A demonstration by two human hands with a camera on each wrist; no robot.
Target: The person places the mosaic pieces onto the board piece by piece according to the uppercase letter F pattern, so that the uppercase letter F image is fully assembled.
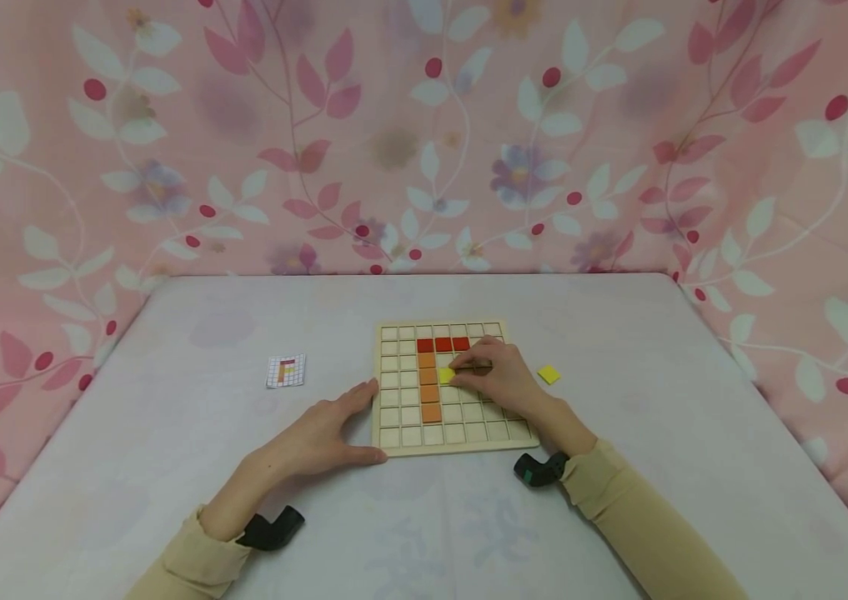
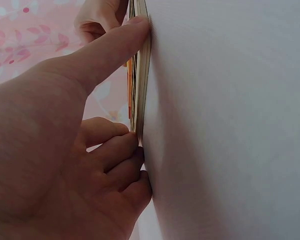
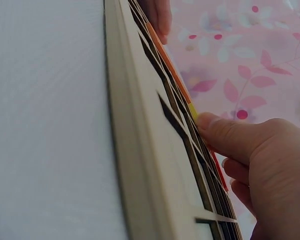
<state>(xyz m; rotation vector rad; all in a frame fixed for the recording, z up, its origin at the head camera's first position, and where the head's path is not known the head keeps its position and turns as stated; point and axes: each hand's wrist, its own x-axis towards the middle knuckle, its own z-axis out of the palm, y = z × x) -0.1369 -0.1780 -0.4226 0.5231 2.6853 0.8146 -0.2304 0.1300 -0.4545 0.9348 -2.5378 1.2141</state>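
A wooden grid board (image 1: pixel 454 433) lies flat on the table. My right hand (image 1: pixel 502 379) is over it, thumb and fingertips pinching a yellow square tile (image 1: pixel 447 376) at a cell just right of the orange column. In the right wrist view the thumb (image 3: pixel 222 132) meets the yellow tile's edge. Several orange tiles (image 1: pixel 430 392) run down one column, topped by a row of red tiles (image 1: pixel 443 344). My left hand (image 1: pixel 318 437) rests against the board's left side, thumb at the near corner, fingertips along the edge. My right hand hides some cells.
Right of the board lies a loose yellow tile (image 1: pixel 549 374). A small pattern card (image 1: pixel 286 372) with a coloured grid sits to the left. Black wrist devices (image 1: pixel 272 529) hang at both cuffs. A floral cloth (image 1: pixel 408 150) rises behind the table.
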